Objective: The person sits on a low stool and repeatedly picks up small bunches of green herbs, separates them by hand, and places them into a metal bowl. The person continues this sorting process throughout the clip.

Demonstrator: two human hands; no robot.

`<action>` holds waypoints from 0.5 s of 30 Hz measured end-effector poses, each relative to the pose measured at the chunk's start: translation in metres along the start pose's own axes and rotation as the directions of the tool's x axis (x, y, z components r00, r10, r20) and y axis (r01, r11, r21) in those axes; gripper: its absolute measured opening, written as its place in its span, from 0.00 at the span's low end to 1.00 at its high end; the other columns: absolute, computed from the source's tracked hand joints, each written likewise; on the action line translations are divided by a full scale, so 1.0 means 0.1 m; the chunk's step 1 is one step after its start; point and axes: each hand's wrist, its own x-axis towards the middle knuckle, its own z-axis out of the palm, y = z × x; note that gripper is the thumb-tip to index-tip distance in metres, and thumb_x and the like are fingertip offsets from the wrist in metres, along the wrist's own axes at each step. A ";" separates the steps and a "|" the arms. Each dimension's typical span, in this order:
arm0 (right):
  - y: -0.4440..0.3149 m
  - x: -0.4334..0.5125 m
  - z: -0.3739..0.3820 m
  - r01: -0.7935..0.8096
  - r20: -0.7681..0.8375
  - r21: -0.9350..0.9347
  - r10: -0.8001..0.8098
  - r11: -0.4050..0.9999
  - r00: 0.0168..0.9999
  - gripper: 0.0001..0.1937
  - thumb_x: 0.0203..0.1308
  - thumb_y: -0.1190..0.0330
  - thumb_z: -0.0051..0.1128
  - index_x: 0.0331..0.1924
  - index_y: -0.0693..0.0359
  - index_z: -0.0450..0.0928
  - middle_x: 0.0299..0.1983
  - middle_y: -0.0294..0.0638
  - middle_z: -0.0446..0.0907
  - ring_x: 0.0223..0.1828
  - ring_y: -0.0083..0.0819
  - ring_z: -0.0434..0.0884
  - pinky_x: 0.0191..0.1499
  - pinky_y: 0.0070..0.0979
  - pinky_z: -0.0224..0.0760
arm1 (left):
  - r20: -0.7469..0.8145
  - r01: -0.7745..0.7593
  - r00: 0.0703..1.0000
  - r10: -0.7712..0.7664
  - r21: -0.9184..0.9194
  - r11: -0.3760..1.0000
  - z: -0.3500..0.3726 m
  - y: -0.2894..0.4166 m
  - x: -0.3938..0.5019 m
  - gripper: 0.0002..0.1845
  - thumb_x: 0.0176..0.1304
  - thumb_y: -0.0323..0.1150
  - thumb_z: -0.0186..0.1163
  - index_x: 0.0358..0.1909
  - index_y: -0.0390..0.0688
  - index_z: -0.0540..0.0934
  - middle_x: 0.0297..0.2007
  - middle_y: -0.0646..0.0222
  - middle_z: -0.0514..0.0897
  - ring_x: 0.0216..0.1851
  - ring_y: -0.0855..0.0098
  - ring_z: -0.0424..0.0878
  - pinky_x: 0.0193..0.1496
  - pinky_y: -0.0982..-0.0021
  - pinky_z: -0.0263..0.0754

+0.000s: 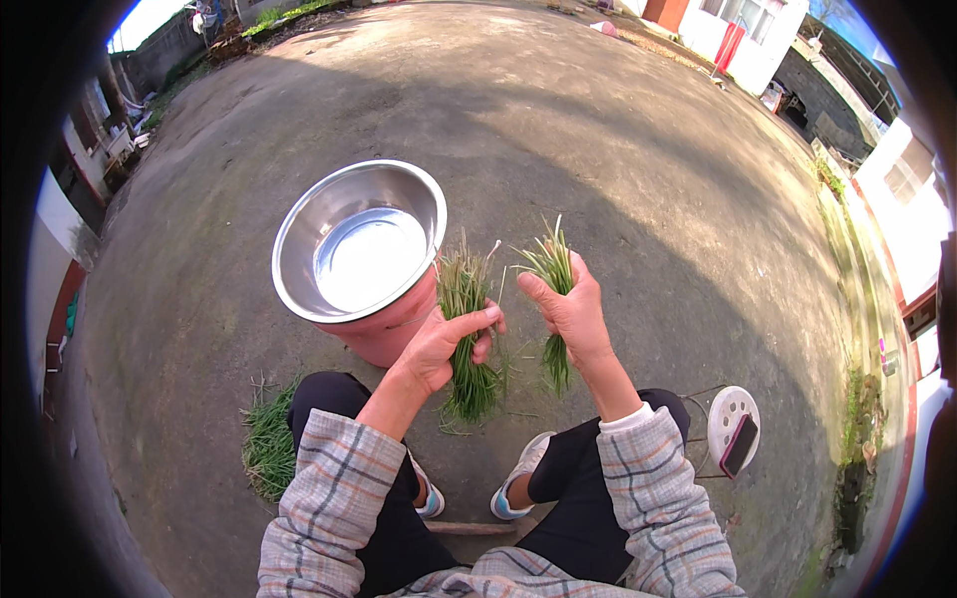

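Note:
My left hand (447, 345) is wrapped around a thick bunch of grass-like greens (467, 288), perhaps chives, whose pale, brownish ends point up and away from me. Its green leaf ends hang down toward the ground. In my right hand (572, 310) is a thinner bunch of the same greens (552, 261), pale ends up. The two bunches are apart, with a few loose stalks between them. Just beyond my left hand, a stainless steel basin (303, 265) rests on top of a pink bucket (381, 336). The basin's inside shines brightly.
A heap of cut greens (271, 441) lies on the concrete ground (598, 172) beside my left knee. To my right stands a small stool with a round white seat (724, 411), bearing a phone (739, 446). Scattered leaf bits lie between my feet and the bucket.

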 end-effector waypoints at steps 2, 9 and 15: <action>-0.07 -0.03 -0.02 -0.280 0.137 0.286 0.251 0.916 0.958 0.19 0.55 0.63 0.66 0.46 0.64 0.74 0.28 0.31 0.77 0.20 0.12 0.67 0.20 0.10 0.56 | 0.005 -0.003 1.000 0.003 0.001 1.000 0.01 -0.01 0.00 0.08 0.61 0.33 0.61 0.37 0.41 0.75 0.29 0.70 0.79 0.20 0.80 0.71 0.21 0.78 0.63; 0.04 -0.11 0.08 -0.439 0.304 0.270 0.357 0.857 0.883 0.10 0.63 0.63 0.58 0.35 0.61 0.75 0.21 0.30 0.71 0.17 0.12 0.63 0.17 0.11 0.52 | -0.011 -0.017 1.000 0.017 0.069 0.998 0.02 -0.05 0.03 0.10 0.61 0.35 0.63 0.39 0.42 0.77 0.28 0.73 0.79 0.21 0.80 0.72 0.22 0.77 0.64; 0.14 -0.02 0.05 -0.219 0.032 0.199 0.217 0.955 0.976 0.13 0.69 0.58 0.47 0.33 0.59 0.73 0.27 0.31 0.73 0.23 0.18 0.68 0.24 0.19 0.61 | -0.099 0.058 0.993 -0.062 -0.048 0.997 0.01 -0.14 0.07 0.09 0.60 0.35 0.64 0.37 0.41 0.77 0.27 0.73 0.78 0.23 0.79 0.73 0.25 0.76 0.67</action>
